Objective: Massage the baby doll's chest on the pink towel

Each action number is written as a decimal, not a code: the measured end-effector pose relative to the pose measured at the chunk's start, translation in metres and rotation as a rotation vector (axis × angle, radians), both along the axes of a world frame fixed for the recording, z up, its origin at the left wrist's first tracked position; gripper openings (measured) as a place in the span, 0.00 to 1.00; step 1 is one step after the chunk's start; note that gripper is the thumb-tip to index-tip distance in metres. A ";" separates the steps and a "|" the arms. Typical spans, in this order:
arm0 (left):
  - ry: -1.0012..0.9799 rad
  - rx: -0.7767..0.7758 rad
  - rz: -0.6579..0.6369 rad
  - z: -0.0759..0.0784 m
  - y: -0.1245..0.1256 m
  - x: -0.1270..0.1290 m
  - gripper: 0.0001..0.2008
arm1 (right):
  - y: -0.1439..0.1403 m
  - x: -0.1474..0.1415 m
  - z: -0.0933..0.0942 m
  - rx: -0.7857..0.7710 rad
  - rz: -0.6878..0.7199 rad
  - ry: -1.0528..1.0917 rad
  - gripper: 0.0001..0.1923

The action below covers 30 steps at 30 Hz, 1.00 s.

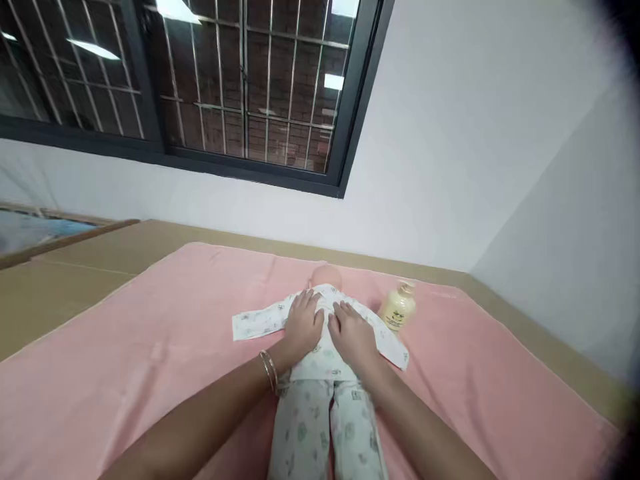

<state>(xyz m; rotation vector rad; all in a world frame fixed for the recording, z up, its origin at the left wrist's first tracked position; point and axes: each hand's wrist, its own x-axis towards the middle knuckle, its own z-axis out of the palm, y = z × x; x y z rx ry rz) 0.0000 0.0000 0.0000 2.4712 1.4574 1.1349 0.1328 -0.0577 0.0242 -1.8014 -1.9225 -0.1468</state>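
Head view: doll (325, 373) lies face up on pink towel (150, 360), arms out. Left hand (303, 325) and right hand (353, 335) rest flat on its chest, fingers spread, gripping nothing, seemingly pressing the top smooth. Lotion bottle (397, 308) lies just beside, within reach.

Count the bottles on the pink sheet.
1: a yellow lotion bottle on the pink sheet, just right of the doll, near its sleeve. Arms could hide others.
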 end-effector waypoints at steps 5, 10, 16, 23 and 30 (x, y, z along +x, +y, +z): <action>0.005 0.091 -0.036 -0.005 -0.001 0.000 0.19 | 0.018 0.018 -0.009 -0.029 0.124 0.168 0.27; -0.005 0.119 -0.051 -0.004 -0.003 0.001 0.19 | 0.030 0.033 -0.017 -0.035 0.247 0.259 0.30; -0.042 -0.052 -0.001 0.000 -0.003 0.000 0.21 | 0.026 0.027 -0.016 -0.052 0.201 0.205 0.30; -0.071 -0.085 -0.008 0.002 -0.002 -0.001 0.22 | 0.002 0.005 0.001 0.011 0.019 0.077 0.23; -0.073 -0.092 -0.007 0.000 0.000 -0.001 0.22 | 0.014 0.015 -0.005 -0.024 0.115 0.196 0.26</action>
